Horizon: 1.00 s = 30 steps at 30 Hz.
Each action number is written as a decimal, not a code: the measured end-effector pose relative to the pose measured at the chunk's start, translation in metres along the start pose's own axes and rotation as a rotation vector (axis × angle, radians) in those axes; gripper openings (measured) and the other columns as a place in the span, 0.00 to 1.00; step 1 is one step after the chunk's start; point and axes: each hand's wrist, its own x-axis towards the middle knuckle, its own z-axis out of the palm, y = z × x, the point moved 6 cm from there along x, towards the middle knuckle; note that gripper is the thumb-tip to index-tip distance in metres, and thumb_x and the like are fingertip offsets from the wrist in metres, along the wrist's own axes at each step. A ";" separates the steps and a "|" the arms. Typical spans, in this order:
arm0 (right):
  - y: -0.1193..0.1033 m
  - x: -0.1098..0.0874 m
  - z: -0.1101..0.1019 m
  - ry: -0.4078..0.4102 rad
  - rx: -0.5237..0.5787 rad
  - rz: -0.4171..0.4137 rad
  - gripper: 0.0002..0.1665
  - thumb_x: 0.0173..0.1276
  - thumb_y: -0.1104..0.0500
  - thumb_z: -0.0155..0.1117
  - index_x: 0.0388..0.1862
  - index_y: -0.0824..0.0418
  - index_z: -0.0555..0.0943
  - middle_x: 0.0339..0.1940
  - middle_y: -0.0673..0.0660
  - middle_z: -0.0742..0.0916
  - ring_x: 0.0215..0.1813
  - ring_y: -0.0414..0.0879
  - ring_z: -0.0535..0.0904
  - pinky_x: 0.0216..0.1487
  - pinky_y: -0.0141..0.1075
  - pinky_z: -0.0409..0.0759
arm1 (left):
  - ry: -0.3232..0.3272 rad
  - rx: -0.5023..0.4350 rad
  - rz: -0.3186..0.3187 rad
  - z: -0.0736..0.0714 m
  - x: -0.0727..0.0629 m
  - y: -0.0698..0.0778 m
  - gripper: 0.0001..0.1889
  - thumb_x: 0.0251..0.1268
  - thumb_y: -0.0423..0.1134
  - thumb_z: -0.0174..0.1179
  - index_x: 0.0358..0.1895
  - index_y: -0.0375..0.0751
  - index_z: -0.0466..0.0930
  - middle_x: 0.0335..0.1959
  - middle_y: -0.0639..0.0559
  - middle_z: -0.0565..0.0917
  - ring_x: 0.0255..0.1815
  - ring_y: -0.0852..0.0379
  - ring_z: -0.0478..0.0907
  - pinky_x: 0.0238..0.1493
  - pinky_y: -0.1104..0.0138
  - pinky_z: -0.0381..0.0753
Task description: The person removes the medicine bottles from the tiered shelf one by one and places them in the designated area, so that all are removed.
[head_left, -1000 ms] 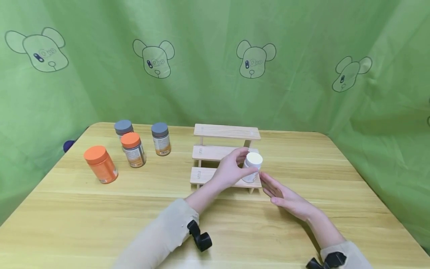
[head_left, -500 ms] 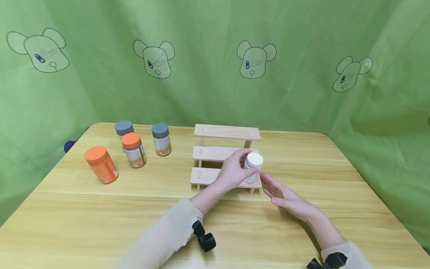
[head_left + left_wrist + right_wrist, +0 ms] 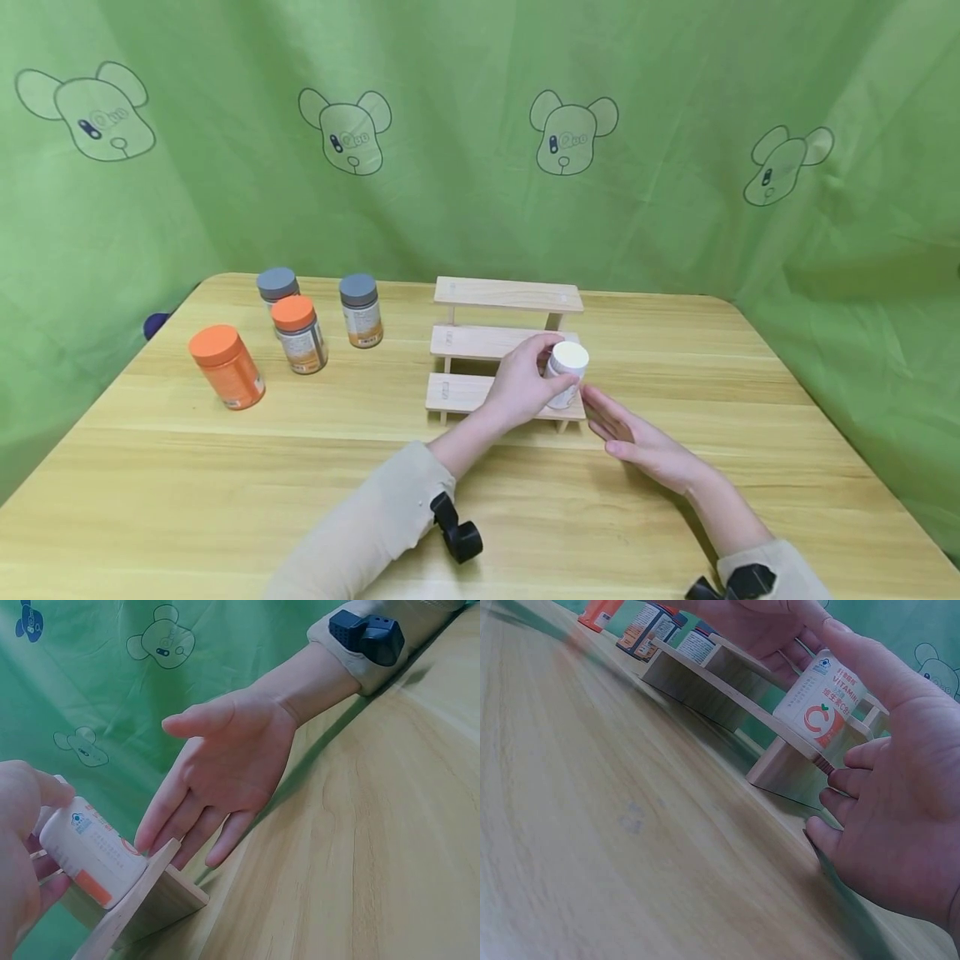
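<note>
A white vitamin bottle [image 3: 567, 371] stands upright at the right end of the lowest step of a wooden three-step rack [image 3: 468, 392]. My left hand [image 3: 519, 382] grips it from the left, thumb in front and fingers behind. In the left wrist view the bottle [image 3: 94, 851] shows its label, its base at the board. My right hand [image 3: 645, 448] is beside the rack's right end, palm turned toward it and fingers straight. Its fingertips come right up to the board's end in the right wrist view, where the bottle's orange C logo [image 3: 817, 718] shows.
Left of the rack stand several jars: an orange jar [image 3: 227, 367], an orange-lidded jar [image 3: 300, 335], a grey-lidded jar [image 3: 361, 311] and another grey-lidded jar [image 3: 277, 284] partly hidden. A green curtain [image 3: 465, 208] hangs behind the wooden table [image 3: 300, 475].
The left hand and sleeve have shifted slightly to the right, still holding the bottle at the step's right end. The right hand looks unmoved.
</note>
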 end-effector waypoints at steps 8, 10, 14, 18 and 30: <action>0.002 0.000 0.000 -0.003 -0.001 0.002 0.43 0.71 0.67 0.47 0.71 0.72 0.32 0.70 0.70 0.34 0.71 0.32 0.47 0.67 0.25 0.50 | -0.007 -0.007 0.004 -0.003 -0.004 0.000 0.25 0.53 0.36 0.68 0.56 0.40 0.73 0.44 0.51 0.80 0.42 0.60 0.76 0.45 0.72 0.75; 0.002 0.001 0.000 0.000 0.002 -0.002 0.43 0.71 0.67 0.47 0.71 0.72 0.32 0.70 0.70 0.34 0.71 0.32 0.47 0.67 0.25 0.50 | -0.009 -0.019 0.001 -0.005 -0.005 0.001 0.25 0.53 0.36 0.68 0.56 0.40 0.73 0.44 0.51 0.80 0.42 0.59 0.76 0.43 0.72 0.76; 0.001 0.001 0.000 0.003 0.008 -0.009 0.43 0.71 0.67 0.47 0.71 0.73 0.32 0.70 0.71 0.35 0.71 0.32 0.48 0.67 0.25 0.50 | 0.000 -0.042 -0.012 -0.008 -0.007 0.002 0.25 0.52 0.36 0.68 0.55 0.41 0.74 0.44 0.52 0.80 0.42 0.60 0.76 0.42 0.73 0.76; 0.001 0.002 0.000 0.009 0.001 -0.003 0.43 0.71 0.67 0.47 0.71 0.72 0.33 0.71 0.71 0.35 0.71 0.32 0.48 0.66 0.25 0.51 | 0.011 -0.066 -0.024 -0.014 -0.010 0.005 0.26 0.50 0.36 0.69 0.56 0.42 0.74 0.44 0.52 0.80 0.41 0.60 0.77 0.43 0.72 0.76; 0.000 0.001 0.001 0.016 -0.011 0.011 0.42 0.71 0.67 0.47 0.71 0.72 0.33 0.71 0.71 0.36 0.71 0.33 0.48 0.66 0.25 0.51 | 0.050 -0.147 0.015 -0.043 -0.022 0.020 0.26 0.49 0.34 0.70 0.55 0.38 0.74 0.45 0.49 0.79 0.40 0.58 0.77 0.41 0.75 0.78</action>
